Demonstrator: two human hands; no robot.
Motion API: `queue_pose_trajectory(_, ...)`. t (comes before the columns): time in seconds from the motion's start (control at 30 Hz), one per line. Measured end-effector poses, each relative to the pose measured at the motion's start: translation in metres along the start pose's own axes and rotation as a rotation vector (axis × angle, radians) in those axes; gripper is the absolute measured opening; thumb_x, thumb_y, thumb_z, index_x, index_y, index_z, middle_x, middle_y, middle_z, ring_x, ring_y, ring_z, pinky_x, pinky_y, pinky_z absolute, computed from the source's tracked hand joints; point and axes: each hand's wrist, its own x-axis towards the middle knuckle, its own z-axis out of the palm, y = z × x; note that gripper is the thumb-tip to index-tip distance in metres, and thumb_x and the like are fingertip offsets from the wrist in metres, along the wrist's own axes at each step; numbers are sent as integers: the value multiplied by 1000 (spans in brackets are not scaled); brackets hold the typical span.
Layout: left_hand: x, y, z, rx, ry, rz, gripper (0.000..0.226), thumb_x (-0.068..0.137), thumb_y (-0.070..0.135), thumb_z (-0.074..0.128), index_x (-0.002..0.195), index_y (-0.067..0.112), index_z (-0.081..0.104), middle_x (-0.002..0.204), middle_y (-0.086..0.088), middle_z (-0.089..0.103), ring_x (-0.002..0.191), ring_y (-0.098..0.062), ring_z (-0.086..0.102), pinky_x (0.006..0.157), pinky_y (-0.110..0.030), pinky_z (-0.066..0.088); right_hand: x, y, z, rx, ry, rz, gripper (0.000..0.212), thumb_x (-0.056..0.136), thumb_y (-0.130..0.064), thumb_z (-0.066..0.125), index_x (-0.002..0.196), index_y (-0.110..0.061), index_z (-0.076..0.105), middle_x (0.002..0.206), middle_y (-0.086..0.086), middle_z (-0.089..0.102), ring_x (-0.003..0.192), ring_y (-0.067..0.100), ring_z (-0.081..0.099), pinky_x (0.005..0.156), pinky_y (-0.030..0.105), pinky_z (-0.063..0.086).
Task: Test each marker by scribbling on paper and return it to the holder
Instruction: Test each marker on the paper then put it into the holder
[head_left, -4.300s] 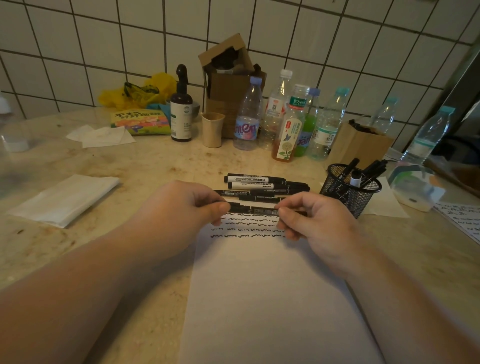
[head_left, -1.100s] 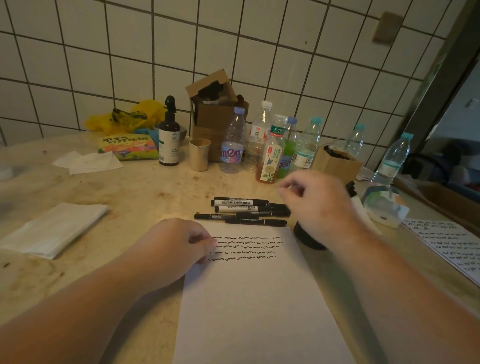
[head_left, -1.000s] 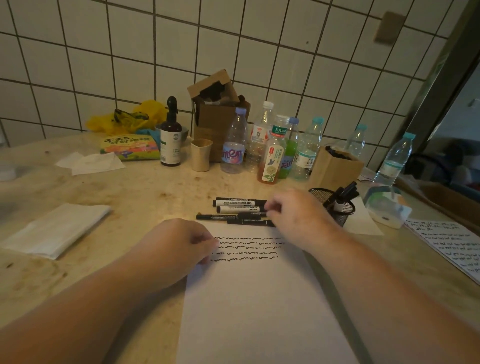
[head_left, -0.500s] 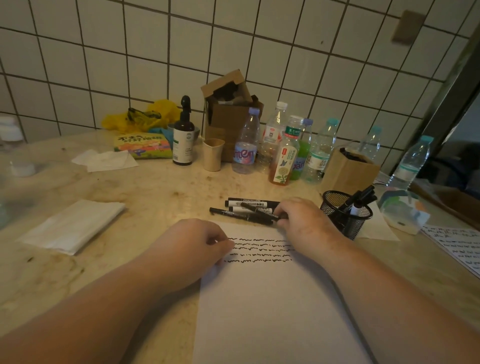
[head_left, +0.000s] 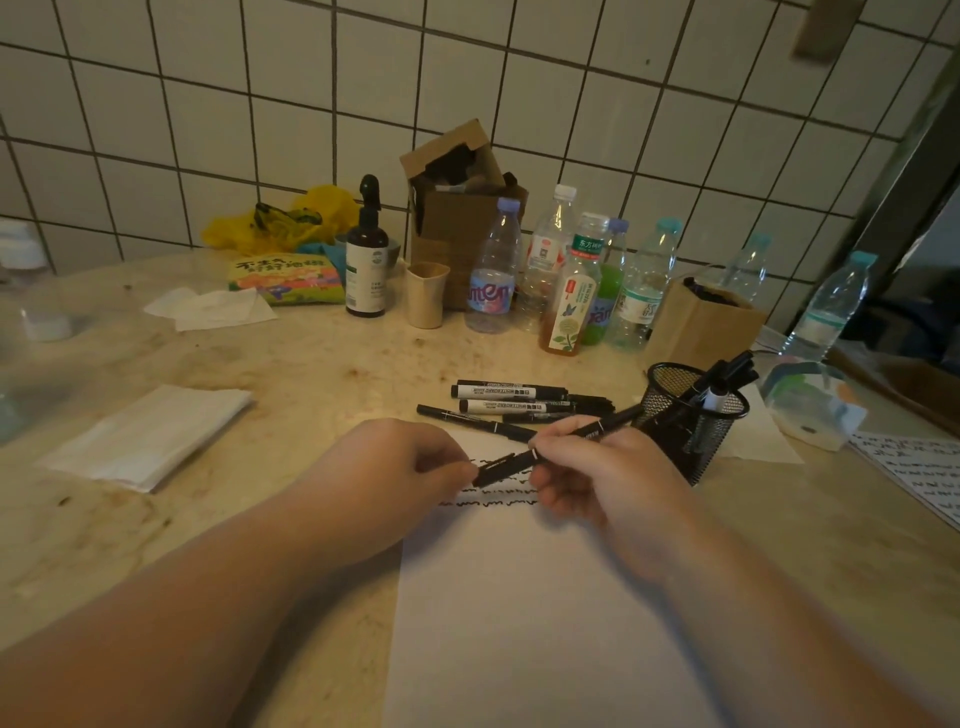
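Both hands hold one thin black marker (head_left: 550, 447) just above the scribbled top of the white paper sheet (head_left: 524, 613): left hand (head_left: 400, 467) pinches the cap end, right hand (head_left: 597, 478) curled round the barrel, so this looks like the uncapping step. Next move likely calls for pulling the cap off and scribbling below the existing black squiggle lines (head_left: 488, 501). Beyond the fingers, more black markers (head_left: 514, 402) lie on the beige stone table (head_left: 311, 374); black mesh holder (head_left: 691, 415) stands just right of the right hand.
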Motion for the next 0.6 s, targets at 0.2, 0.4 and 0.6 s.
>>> queue_pose_trajectory(0.2, -6, 7, -3, 120, -18, 141, 22, 94, 49, 55, 103, 36, 70, 83, 15, 68, 77, 0, 60, 69, -18, 50, -7, 5, 11, 144, -135, -26, 28, 85, -23, 66, 102, -2, 73, 82, 19, 74, 71, 23, 69, 68, 32, 55)
queue_pose_trajectory(0.4, -8, 9, -2, 113, -58, 161, 27, 95, 45, 56, 78, 26, 65, 67, 9, 62, 59, -2, 51, 53, -15, 38, -3, 7, 9, 45, -78, -126, 20, 92, -18, 65, 87, 0, 74, 64, 10, 65, 57, 18, 59, 55, 30, 47)
queue_pose_trajectory(0.6, -10, 14, -1, 267, 91, 335, 39, 92, 55, 46, 96, 27, 73, 78, 7, 64, 77, -8, 54, 72, -30, 47, -6, 5, 13, -2, 8, -205, 26, 95, -17, 64, 74, -6, 74, 58, 6, 63, 51, 15, 56, 49, 28, 45)
